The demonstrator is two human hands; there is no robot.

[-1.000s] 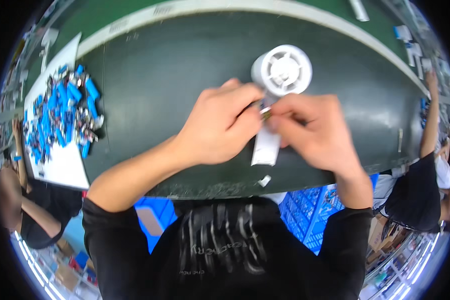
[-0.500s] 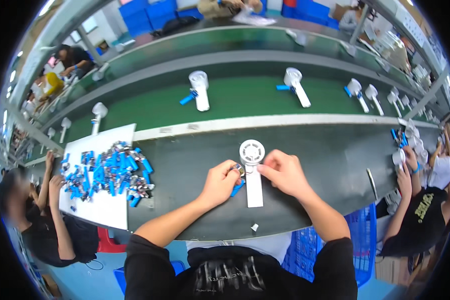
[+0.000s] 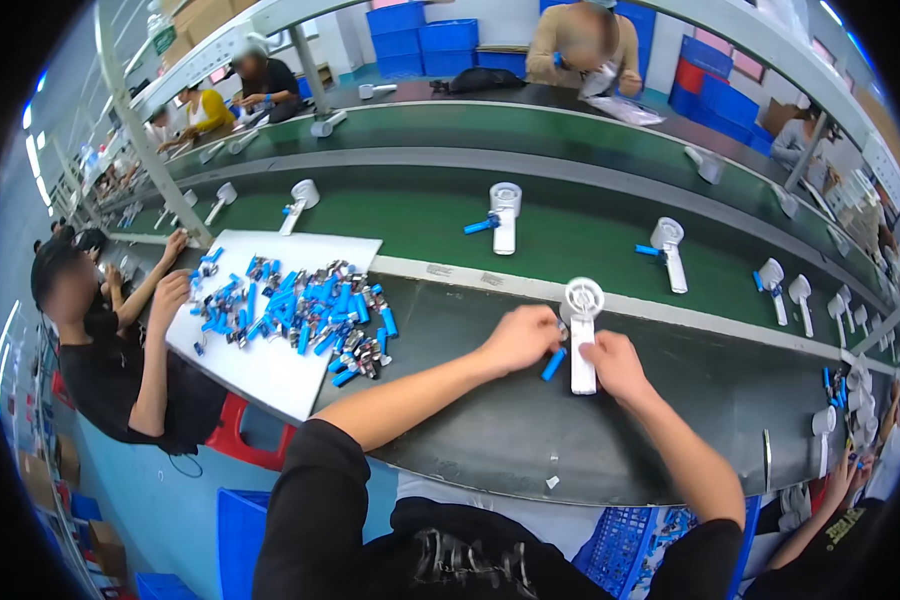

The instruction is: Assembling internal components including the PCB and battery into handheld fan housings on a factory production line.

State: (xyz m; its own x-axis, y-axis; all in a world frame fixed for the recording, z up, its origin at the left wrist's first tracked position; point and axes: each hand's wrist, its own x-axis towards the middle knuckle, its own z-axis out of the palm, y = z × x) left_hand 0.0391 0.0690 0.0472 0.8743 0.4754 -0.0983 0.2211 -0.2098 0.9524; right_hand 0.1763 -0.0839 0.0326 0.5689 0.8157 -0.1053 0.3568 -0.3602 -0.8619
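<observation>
White handheld fan [image 3: 581, 330]: our right hand [image 3: 615, 366] curled on its handle; our left hand [image 3: 518, 338] pinching blue battery [image 3: 553, 363] beside it.

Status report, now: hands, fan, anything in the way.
Left hand and right hand both on white handheld fan, lying flat. Blue cylinder touching fan's handle. Nothing in the way.

Long green conveyor belts [image 3: 570, 225] cross a workshop, blue crates [image 3: 415, 35] stacked by the far wall.
</observation>
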